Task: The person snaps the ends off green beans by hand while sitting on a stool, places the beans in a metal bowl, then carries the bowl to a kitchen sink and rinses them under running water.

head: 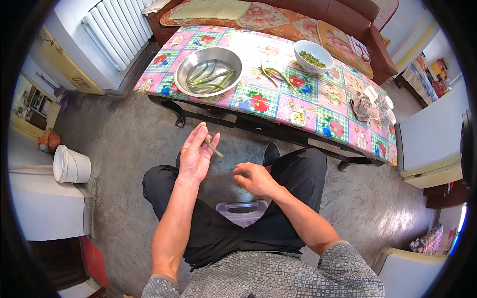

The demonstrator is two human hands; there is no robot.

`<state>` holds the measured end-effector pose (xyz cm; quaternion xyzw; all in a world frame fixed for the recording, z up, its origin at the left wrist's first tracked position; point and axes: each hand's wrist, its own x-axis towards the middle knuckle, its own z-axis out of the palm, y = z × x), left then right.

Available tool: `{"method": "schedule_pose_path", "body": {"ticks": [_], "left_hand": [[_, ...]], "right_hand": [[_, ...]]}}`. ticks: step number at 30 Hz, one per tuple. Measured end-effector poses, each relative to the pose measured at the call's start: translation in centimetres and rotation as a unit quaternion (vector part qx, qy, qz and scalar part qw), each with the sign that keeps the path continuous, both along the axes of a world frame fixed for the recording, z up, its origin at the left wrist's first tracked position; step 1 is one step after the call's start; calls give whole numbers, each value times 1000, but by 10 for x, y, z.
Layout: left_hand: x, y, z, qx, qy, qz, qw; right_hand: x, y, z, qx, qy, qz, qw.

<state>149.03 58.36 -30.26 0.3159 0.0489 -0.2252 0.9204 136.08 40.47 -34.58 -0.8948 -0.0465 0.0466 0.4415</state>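
Note:
My left hand (196,152) is raised over the floor in front of the low table, holding a green bean pod (215,148) between thumb and fingers. Lower and to the right, my right hand (256,178) hovers near my knee with curled fingers; whether its thumb and fingertips touch is unclear, and I see nothing in it. On the table a steel basin (179,80) holds several long green beans (212,79) in what looks like water. More long beans (279,76) lie on the tablecloth, left of a white bowl (311,69) with small green pieces (312,59).
The low table (257,102) has a patterned cloth. At its right end are a dark crumpled cloth (360,108) and paper cups (387,117). Behind stands a sofa (324,13). A stool with a purple plastic handle (241,214) shows between my legs; a white bucket (72,164) is at left.

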Motion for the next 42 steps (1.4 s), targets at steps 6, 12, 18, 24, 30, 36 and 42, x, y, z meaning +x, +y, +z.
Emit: {"method": "schedule_pose_path", "body": {"ticks": [6,12,18,24,30,36,42], "left_hand": [[-6,-3,2,-17,20,-5,1000],[-9,-9,5,-7,19,-11,1000],[12,-4,12,182,-85,12,980],[89,-16,51,400,-301,96,860],[122,-20,52,597,-419,154,666],[80,-5,41,531,-430,134,718],[55,-16,33,525,-411,132,733]], "right_hand": [[17,17,38,439,101,-115,885],[33,20,32,416,80,-145,894],[67,0,50,465,-1,-239,853],[156,-25,95,371,-93,-211,900],[203,-60,74,212,-169,-259,927],[173,-119,65,-69,-208,-374,901],[176,-144,68,-258,-105,-339,899]]}}
